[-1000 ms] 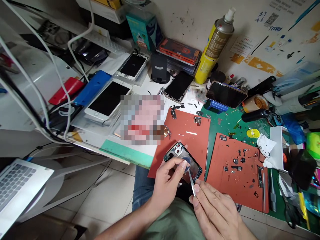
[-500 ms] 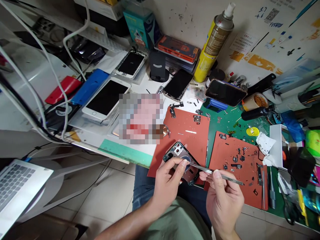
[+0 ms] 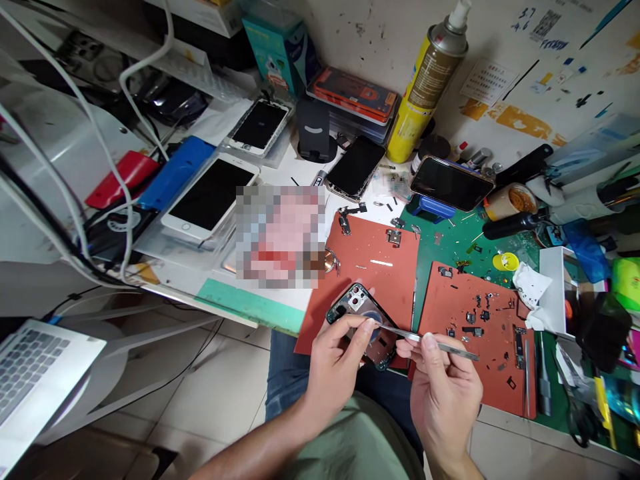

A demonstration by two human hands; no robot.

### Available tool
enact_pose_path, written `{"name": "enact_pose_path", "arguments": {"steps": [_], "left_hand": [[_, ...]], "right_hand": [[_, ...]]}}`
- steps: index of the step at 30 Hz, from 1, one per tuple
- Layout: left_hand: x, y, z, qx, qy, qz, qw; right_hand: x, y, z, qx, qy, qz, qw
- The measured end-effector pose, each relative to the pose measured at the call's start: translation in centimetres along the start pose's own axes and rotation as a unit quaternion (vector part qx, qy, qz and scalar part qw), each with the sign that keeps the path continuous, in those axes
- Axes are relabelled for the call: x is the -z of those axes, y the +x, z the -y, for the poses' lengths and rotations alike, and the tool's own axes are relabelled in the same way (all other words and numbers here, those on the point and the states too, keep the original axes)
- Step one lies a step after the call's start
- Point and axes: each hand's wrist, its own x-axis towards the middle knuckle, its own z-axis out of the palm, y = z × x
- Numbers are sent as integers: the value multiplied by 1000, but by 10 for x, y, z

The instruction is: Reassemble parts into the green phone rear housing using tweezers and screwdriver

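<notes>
My left hand (image 3: 333, 360) is closed around the edge of a dark phone housing (image 3: 387, 343), which has a camera cutout (image 3: 356, 298) at its upper end. The thumb and index finger of that hand are pinched together over the housing; whatever tiny thing lies between them is too small to make out. Metal tweezers (image 3: 440, 345) are gripped in my right hand (image 3: 445, 393), pointing left. Their tips meet the left fingertips. Part of the housing is hidden behind my left hand.
Beneath the housing is a reddish-brown mat (image 3: 385, 267). A second mat (image 3: 493, 360) on the right carries small screws and phone parts. Several phones, including a white one (image 3: 210, 197), lie at the back left. A yellow spray can (image 3: 413, 120) stands against the wall.
My right hand and the tweezers have shifted slightly left and up, and the tweezers lie flatter. My left hand and the housing have hardly moved.
</notes>
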Motion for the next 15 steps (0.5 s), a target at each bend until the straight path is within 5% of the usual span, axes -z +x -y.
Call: {"name": "enact_pose_path", "arguments": {"steps": [10,15], "left_hand": [[2,0,0,-15,3,7,1000],[3,0,5,-6,5,0,1000]], "right_hand": [[-5,6,4,-112,36,15,993],[-5,3,3,-75,18,3,997]]}}
